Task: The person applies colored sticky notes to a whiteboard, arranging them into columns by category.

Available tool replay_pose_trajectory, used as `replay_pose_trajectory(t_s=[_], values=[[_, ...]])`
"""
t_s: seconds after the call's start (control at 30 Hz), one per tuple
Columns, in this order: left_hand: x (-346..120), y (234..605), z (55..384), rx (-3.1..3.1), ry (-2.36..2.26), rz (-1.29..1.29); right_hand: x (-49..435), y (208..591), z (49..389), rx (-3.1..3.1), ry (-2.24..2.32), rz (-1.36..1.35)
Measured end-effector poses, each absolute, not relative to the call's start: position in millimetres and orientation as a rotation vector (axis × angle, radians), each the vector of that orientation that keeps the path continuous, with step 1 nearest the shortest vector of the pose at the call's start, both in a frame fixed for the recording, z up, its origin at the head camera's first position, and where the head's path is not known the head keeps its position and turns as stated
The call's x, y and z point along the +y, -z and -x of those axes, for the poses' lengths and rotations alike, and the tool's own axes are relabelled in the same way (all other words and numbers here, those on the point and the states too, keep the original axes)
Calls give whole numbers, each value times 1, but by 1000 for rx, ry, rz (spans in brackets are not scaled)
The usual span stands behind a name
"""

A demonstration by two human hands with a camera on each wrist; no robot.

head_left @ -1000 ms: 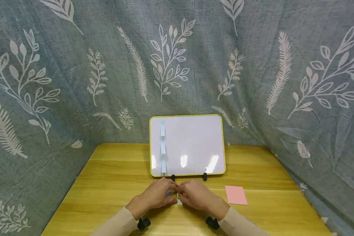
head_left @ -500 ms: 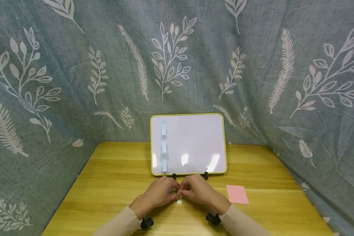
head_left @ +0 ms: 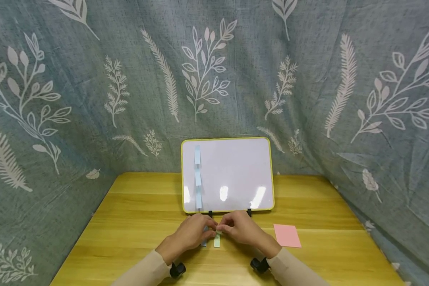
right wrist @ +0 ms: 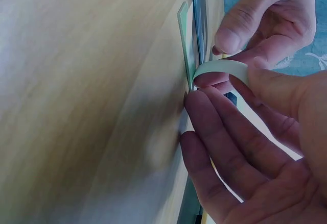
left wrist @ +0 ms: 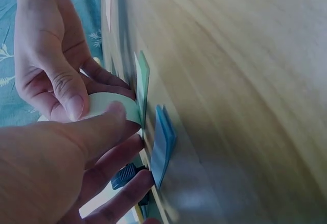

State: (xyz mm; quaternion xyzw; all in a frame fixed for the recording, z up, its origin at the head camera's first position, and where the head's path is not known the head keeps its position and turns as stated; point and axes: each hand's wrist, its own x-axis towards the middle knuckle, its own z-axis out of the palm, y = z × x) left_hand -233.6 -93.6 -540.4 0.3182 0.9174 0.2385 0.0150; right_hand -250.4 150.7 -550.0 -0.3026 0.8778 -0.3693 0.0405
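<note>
A small pad of green sticky notes lies on the table. Its top strip arches up, with one end still on the pad. My right hand pinches the free end of this strip between thumb and fingers. Close on the other side is my left hand, its fingers reaching to the pad's far end; whether they press on it is hard to tell. In the right wrist view the left thumb stands apart from the strip. Beside the green pad, partly under the left hand, lies a blue sticky-note pad.
Behind the hands a whiteboard with a yellow rim leans on black feet. Several pale blue strips hang in a column at its left. A pink square pad lies right of the hands on the wooden table.
The right hand has shifted slightly up and away from the green pad, and its top strip lifts into an arch. The left hand stays nearly in place.
</note>
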Motion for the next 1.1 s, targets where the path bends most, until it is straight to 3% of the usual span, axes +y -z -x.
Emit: replay_pose_trajectory(t_s=[1.1], values=[[-81, 551, 228, 3108, -488, -931, 149, 547, 264, 2857, 1157, 842]])
